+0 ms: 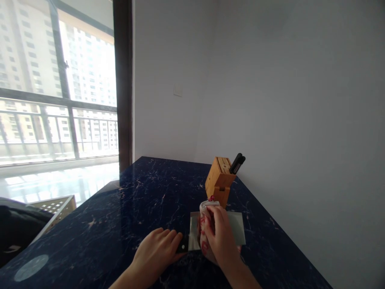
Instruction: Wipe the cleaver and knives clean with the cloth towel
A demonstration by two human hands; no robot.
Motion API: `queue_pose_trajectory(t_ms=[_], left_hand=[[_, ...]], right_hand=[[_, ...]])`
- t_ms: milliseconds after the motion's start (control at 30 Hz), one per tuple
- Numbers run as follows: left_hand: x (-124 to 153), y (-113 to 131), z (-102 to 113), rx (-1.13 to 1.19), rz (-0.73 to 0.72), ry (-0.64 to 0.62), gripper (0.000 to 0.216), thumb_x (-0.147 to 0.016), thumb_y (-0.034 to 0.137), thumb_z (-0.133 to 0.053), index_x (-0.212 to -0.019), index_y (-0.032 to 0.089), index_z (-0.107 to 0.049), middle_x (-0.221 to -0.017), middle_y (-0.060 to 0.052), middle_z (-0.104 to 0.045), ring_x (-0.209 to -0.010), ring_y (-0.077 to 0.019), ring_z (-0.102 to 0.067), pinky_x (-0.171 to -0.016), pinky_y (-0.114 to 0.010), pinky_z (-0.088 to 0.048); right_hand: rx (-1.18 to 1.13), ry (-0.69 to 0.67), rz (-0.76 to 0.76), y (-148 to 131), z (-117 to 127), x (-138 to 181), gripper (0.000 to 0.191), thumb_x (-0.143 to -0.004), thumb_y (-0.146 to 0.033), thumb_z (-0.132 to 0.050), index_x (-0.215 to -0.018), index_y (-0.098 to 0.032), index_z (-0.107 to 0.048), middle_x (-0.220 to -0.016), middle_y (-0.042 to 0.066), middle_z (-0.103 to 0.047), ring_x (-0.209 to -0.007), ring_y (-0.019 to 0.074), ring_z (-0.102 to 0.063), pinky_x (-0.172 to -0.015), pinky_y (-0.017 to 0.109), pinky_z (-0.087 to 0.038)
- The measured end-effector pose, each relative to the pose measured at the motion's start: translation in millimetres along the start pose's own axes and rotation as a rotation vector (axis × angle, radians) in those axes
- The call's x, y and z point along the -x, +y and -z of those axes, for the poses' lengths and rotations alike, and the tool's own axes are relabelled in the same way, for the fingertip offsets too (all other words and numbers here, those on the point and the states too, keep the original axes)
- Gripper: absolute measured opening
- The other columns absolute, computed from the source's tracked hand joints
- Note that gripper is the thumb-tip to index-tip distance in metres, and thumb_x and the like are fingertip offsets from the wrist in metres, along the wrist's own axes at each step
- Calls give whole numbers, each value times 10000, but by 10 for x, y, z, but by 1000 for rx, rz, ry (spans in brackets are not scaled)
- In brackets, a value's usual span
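Note:
My left hand (159, 249) is wrapped round the black handle of a cleaver (237, 226), whose broad steel blade points to the right, low over the table. In my right hand (221, 230) is a folded white cloth with a red pattern (205, 237), pressed against the blade's face near its middle. Part of the blade is hidden behind the cloth and my right hand. Just beyond the blade stands a wooden knife block (218, 180), with black-handled tools (237, 163) sticking out at its right side.
A dark blue marbled table (162, 180) spreads under my hands, with a pale round patch (31, 267) at its near left. Beyond its left edge are a pale perforated chair (57, 208) and a black item (21, 224). A grey wall (285, 120) runs along the right.

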State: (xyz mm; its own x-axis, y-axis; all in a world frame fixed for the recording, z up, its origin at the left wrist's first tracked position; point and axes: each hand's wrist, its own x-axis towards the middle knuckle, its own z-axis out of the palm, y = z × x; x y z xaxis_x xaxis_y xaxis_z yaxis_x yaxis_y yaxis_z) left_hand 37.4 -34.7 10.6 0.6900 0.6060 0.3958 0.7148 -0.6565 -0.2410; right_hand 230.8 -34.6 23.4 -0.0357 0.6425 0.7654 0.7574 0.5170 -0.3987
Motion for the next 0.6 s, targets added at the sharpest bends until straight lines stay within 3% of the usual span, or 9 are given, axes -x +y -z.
queue_pose_trajectory(t_ms=[267, 600], left_hand=[[-1, 5, -38, -5, -51, 0, 203, -810, 391, -522, -818, 193, -567, -710, 9, -621, -620, -183, -595, -551, -296, -412], [30, -155, 0, -36, -13, 130, 293, -833, 454, -452, -871, 189, -573, -670, 3, -624, -575, -156, -591, -540, -263, -404]], right_hand=[[-19, -244, 139, -318, -43, 67, 290, -801, -103, -426, -1068, -212, -460, -993, 66, -533, -994, 208, -496, -863, 391, -436], [63, 34, -5, 196, 86, -77, 218, -804, -160, -427, -1015, -211, -450, -965, 76, -516, -929, 216, -500, -806, 405, -438]])
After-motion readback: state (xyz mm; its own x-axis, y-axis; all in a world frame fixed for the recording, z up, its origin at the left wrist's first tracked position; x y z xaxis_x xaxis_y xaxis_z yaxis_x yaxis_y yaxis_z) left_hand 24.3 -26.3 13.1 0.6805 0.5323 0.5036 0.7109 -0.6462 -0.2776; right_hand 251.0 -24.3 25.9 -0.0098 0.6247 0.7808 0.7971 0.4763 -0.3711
